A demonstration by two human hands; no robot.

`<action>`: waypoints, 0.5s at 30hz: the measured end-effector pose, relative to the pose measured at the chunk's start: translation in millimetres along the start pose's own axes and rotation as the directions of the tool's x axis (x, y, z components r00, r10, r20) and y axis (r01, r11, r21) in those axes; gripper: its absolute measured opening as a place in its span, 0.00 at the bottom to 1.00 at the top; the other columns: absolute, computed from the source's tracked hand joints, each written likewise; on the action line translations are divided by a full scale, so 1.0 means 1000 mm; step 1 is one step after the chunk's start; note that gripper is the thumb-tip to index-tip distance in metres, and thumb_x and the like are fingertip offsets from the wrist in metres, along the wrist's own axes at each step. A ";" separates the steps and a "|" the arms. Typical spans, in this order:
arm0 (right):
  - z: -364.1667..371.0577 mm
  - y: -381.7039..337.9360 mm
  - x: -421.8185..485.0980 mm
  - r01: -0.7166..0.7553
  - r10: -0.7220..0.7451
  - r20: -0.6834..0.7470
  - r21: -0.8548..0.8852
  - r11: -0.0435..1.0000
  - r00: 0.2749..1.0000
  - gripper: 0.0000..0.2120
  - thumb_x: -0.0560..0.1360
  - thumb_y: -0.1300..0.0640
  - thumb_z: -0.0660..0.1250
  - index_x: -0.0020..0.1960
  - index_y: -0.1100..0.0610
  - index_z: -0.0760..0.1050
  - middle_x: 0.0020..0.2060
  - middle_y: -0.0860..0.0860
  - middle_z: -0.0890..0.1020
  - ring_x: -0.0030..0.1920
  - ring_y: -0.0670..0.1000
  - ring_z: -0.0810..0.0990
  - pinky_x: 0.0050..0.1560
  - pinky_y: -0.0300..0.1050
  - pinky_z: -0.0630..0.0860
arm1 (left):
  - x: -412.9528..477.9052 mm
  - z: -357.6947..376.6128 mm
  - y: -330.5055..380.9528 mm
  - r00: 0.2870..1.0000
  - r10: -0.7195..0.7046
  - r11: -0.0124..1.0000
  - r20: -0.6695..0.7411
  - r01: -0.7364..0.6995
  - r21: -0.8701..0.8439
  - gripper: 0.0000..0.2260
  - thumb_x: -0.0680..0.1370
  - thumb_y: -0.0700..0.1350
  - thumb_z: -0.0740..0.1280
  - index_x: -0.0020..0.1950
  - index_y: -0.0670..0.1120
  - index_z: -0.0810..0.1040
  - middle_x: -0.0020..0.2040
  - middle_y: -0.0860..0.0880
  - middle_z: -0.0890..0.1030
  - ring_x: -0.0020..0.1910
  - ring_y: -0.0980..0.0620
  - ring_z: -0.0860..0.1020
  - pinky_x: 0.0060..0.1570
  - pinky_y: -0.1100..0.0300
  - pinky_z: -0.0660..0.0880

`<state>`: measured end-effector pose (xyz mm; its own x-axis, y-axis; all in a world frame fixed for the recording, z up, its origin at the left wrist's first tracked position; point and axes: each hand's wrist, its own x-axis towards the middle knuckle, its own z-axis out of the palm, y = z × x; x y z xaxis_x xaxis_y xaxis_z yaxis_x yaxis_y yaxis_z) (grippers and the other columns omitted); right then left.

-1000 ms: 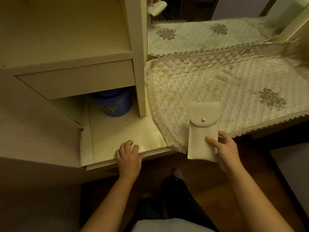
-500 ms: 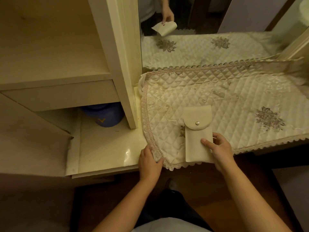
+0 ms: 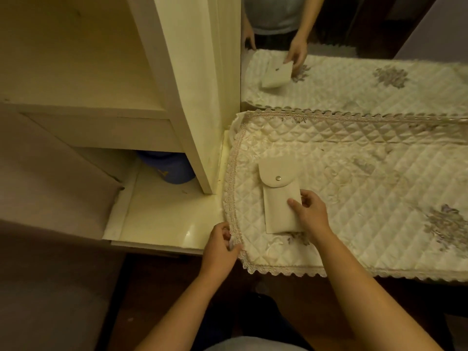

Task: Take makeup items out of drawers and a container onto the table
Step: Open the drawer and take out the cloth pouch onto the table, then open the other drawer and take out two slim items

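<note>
On the quilted table cover (image 3: pixel 354 173), near its left end, lies the cream pouch (image 3: pixel 278 198), flap snapped shut and pointing away from the person. The right hand (image 3: pixel 310 215) pinches the pouch's lower right edge, thumb on top, the other fingers curled along the side. The left hand (image 3: pixel 221 245) nips the cover's lace trim (image 3: pixel 229 188) at the near-left corner, fingertips drawn together on the fabric.

The step looks like setting the pouch down. To do it well, the person wants it flat and well inside the trim, not hanging off the front edge, with the left hand keeping the slippery cover from sliding or bunching as the right lets go.

Further left, the open cabinet (image 3: pixel 177 72) shows a bare shelf, and a blue container (image 3: pixel 174 171) sits tucked at the back of the lower compartment, likely the next source. The cabinet's upright post stands between container and table, so a reach there must go around it. Behind, a mirror (image 3: pixel 354 46) doubles the scene.
</note>
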<state>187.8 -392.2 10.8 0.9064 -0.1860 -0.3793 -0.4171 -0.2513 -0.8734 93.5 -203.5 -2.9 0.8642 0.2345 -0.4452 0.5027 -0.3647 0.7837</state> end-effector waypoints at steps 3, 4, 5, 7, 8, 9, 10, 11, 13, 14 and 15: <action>0.001 0.004 0.007 -0.003 0.007 0.027 -0.163 0.987 1.000 0.20 0.75 0.61 0.63 0.66 0.58 0.67 0.58 0.58 0.76 0.50 0.50 0.73 0.49 0.45 0.68 | 0.000 -0.002 0.000 1.000 0.012 0.999 -0.008 -0.011 0.051 0.23 0.70 0.43 0.71 0.62 0.48 0.66 0.53 0.49 0.74 0.47 0.50 0.76 0.49 0.55 0.76; 0.000 0.006 0.007 0.002 0.009 0.048 -0.216 0.976 0.999 0.21 0.75 0.61 0.63 0.67 0.58 0.66 0.60 0.58 0.76 0.51 0.51 0.73 0.50 0.45 0.69 | 0.000 -0.003 0.000 1.000 0.019 0.997 -0.009 -0.018 0.077 0.23 0.70 0.43 0.71 0.62 0.48 0.67 0.53 0.48 0.74 0.47 0.50 0.76 0.50 0.54 0.76; -0.001 0.007 0.007 0.017 0.000 0.064 -0.265 0.964 0.998 0.21 0.75 0.60 0.62 0.68 0.58 0.66 0.61 0.58 0.76 0.53 0.52 0.74 0.52 0.46 0.70 | 0.000 -0.003 0.001 1.000 0.025 0.995 -0.010 -0.024 0.102 0.22 0.70 0.43 0.71 0.62 0.48 0.67 0.54 0.47 0.74 0.48 0.49 0.76 0.51 0.53 0.76; -0.004 0.010 0.008 0.056 -0.031 0.078 -0.354 0.933 0.997 0.22 0.75 0.59 0.63 0.68 0.59 0.67 0.62 0.59 0.75 0.57 0.55 0.76 0.56 0.48 0.71 | 0.000 -0.002 0.002 0.999 0.040 0.989 -0.014 -0.038 0.143 0.22 0.70 0.44 0.71 0.62 0.47 0.67 0.55 0.46 0.74 0.49 0.48 0.76 0.52 0.52 0.75; -0.006 0.011 0.007 0.066 -0.039 0.079 -0.379 0.923 0.996 0.22 0.74 0.60 0.63 0.67 0.60 0.67 0.62 0.59 0.75 0.57 0.56 0.76 0.57 0.48 0.71 | -0.001 -0.002 0.003 0.999 0.048 0.985 -0.012 -0.045 0.166 0.23 0.71 0.44 0.70 0.63 0.46 0.67 0.56 0.46 0.73 0.50 0.48 0.76 0.53 0.53 0.75; -0.007 0.012 0.006 0.073 -0.045 0.080 -0.386 0.919 0.996 0.22 0.74 0.60 0.64 0.67 0.60 0.68 0.61 0.59 0.74 0.57 0.56 0.76 0.57 0.47 0.71 | -0.001 -0.002 0.003 0.998 0.055 0.980 -0.007 -0.053 0.190 0.23 0.71 0.45 0.70 0.64 0.46 0.66 0.57 0.46 0.72 0.51 0.49 0.76 0.53 0.54 0.75; -0.009 0.012 0.003 0.067 -0.041 0.077 -0.375 0.924 0.996 0.21 0.73 0.61 0.64 0.66 0.61 0.69 0.61 0.58 0.75 0.57 0.55 0.76 0.56 0.45 0.71 | -0.002 -0.003 0.003 0.998 0.060 0.976 -0.002 -0.059 0.211 0.23 0.72 0.45 0.70 0.64 0.46 0.66 0.57 0.46 0.72 0.51 0.49 0.75 0.53 0.54 0.75; -0.012 0.013 -0.002 0.054 -0.030 0.072 -0.350 0.935 0.997 0.21 0.73 0.61 0.64 0.66 0.61 0.69 0.61 0.57 0.75 0.56 0.54 0.76 0.55 0.43 0.71 | -0.002 -0.004 0.003 0.998 0.062 0.972 0.002 -0.060 0.229 0.23 0.72 0.46 0.69 0.64 0.46 0.66 0.58 0.46 0.71 0.51 0.49 0.75 0.53 0.54 0.75; -0.020 0.017 -0.012 0.030 -0.017 0.047 -0.302 0.953 0.999 0.21 0.74 0.61 0.64 0.66 0.60 0.69 0.61 0.56 0.75 0.54 0.51 0.75 0.54 0.42 0.70 | -0.004 -0.010 0.003 0.998 0.064 0.962 0.006 -0.063 0.267 0.22 0.73 0.47 0.68 0.64 0.46 0.67 0.59 0.47 0.71 0.49 0.50 0.75 0.52 0.55 0.75; -0.025 0.019 -0.018 0.026 -0.018 0.030 -0.290 0.957 0.999 0.20 0.74 0.60 0.64 0.66 0.60 0.70 0.61 0.57 0.75 0.54 0.50 0.74 0.54 0.43 0.71 | -0.005 -0.014 0.003 0.997 0.075 0.952 0.012 -0.075 0.297 0.21 0.73 0.47 0.68 0.64 0.46 0.67 0.59 0.47 0.71 0.49 0.51 0.75 0.51 0.55 0.75; -0.030 0.022 -0.025 0.018 -0.015 0.010 -0.284 0.959 1.000 0.20 0.74 0.59 0.64 0.65 0.60 0.70 0.61 0.57 0.76 0.54 0.50 0.75 0.55 0.44 0.72 | -0.007 -0.019 0.002 0.995 0.094 0.938 0.024 -0.097 0.333 0.20 0.74 0.48 0.67 0.63 0.45 0.68 0.59 0.47 0.71 0.49 0.52 0.75 0.51 0.56 0.75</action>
<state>154.0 -421.4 10.4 0.9133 -0.1723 -0.3691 -0.4030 -0.5139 -0.7573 87.9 -188.5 10.1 0.9079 0.1778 -0.3797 0.3953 -0.6645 0.6342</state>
